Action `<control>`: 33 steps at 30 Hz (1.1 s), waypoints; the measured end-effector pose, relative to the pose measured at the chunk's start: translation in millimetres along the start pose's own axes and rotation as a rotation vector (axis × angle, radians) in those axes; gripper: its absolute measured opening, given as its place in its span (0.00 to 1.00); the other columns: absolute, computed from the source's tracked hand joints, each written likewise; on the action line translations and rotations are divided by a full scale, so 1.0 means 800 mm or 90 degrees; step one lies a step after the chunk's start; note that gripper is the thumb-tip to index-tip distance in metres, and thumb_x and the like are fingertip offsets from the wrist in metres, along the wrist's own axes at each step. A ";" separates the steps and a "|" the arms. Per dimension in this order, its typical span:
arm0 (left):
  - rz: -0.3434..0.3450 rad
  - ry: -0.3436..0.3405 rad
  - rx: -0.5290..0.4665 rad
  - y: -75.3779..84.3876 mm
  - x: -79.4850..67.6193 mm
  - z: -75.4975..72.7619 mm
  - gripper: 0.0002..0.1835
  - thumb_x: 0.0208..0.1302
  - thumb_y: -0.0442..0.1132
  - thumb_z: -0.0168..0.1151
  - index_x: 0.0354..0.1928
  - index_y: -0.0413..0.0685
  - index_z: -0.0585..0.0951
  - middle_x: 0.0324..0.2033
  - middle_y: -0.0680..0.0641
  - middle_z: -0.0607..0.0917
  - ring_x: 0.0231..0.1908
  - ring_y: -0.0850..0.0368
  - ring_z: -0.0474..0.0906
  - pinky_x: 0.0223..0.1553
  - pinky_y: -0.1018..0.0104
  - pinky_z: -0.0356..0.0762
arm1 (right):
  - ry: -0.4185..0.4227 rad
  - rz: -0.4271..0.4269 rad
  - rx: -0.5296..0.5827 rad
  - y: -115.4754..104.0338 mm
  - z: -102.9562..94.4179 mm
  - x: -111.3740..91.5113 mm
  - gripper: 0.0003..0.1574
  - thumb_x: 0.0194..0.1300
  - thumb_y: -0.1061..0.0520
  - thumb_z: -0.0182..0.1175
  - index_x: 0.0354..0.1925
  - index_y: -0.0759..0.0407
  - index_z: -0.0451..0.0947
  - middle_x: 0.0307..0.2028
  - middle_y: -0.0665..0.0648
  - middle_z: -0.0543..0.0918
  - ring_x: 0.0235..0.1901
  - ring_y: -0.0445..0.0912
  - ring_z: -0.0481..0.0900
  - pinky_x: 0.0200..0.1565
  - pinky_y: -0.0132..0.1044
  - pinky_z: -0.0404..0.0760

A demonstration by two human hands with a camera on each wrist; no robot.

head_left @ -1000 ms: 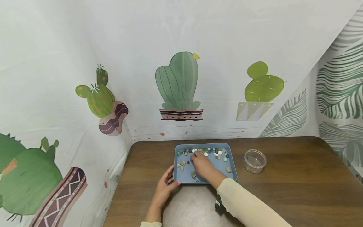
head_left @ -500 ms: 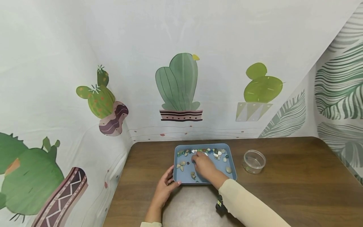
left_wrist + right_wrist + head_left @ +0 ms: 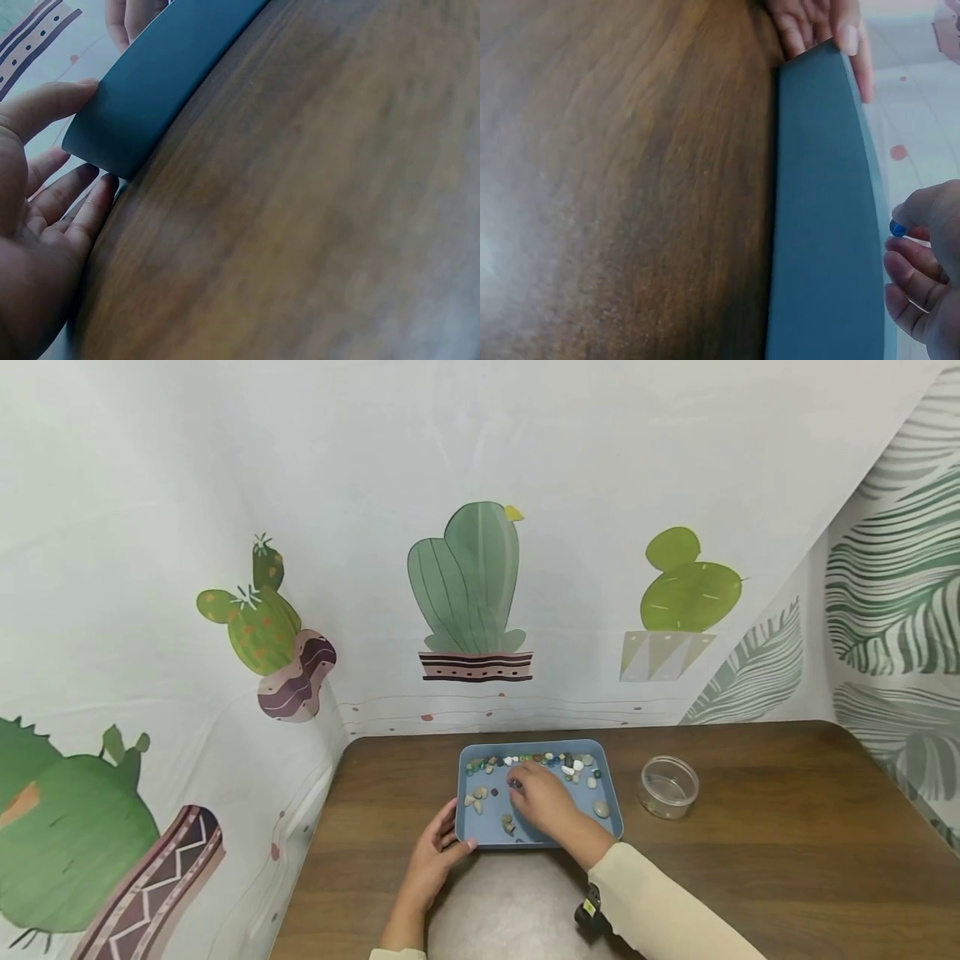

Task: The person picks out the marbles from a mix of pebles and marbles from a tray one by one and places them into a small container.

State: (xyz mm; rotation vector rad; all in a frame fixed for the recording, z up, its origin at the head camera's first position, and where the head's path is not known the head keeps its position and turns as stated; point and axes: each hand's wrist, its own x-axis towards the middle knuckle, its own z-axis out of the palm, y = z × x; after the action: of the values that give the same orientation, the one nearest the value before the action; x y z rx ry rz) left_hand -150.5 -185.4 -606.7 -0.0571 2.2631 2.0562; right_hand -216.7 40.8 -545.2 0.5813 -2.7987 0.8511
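Note:
A shallow blue tray point(image 3: 483, 831) lies on the table with small stones and glass pieces in it. My left hand point(image 3: 431, 864) holds its near left corner; in the left wrist view the thumb point(image 3: 52, 105) touches the wall's upper edge and the fingers lie against the other side. Over the middle of the tray, my right hand point(image 3: 543, 797) pinches a small blue glass bead point(image 3: 897, 228) between thumb and forefinger. Along the tray's far side runs a row of mixed beads and stones point(image 3: 528, 759). Several tan stones point(image 3: 478, 793) lie at the left.
To the right of the tray stands a clear round plastic container point(image 3: 669, 787). The brown wooden table point(image 3: 780, 827) meets a cactus-printed cloth point(image 3: 570, 610) at the back. A larger pale stone point(image 3: 602, 809) sits near the tray's right wall.
My right hand has drawn back slightly from the far row, and a dark bead now shows at its fingertips. The left hand stays at the tray's corner.

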 end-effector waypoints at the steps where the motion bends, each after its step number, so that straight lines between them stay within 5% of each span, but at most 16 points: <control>1: 0.000 0.000 0.000 0.000 0.000 0.000 0.43 0.56 0.37 0.75 0.74 0.52 0.68 0.68 0.37 0.74 0.65 0.42 0.73 0.56 0.72 0.73 | 0.003 0.004 0.006 -0.001 -0.002 -0.001 0.08 0.64 0.58 0.68 0.42 0.57 0.84 0.41 0.55 0.84 0.42 0.50 0.84 0.48 0.47 0.82; 11: -0.001 -0.001 0.005 0.000 0.000 -0.001 0.43 0.56 0.37 0.76 0.74 0.51 0.67 0.68 0.37 0.74 0.64 0.43 0.73 0.56 0.70 0.74 | 0.064 0.012 0.055 0.001 -0.020 -0.019 0.05 0.65 0.59 0.68 0.40 0.56 0.83 0.39 0.53 0.84 0.31 0.41 0.80 0.34 0.34 0.80; 33: -0.011 -0.007 -0.007 0.000 0.001 -0.001 0.44 0.56 0.37 0.76 0.74 0.52 0.67 0.70 0.38 0.72 0.66 0.42 0.71 0.58 0.70 0.73 | 0.186 0.010 0.143 0.032 -0.054 -0.054 0.06 0.63 0.65 0.67 0.39 0.60 0.83 0.30 0.47 0.79 0.31 0.38 0.76 0.36 0.32 0.78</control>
State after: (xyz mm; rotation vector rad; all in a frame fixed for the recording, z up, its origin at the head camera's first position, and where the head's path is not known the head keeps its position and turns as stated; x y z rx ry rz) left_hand -151.3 -186.4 -606.7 -0.0669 2.2367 2.0555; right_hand -186.3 98.5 -533.6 0.4247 -2.4664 1.1606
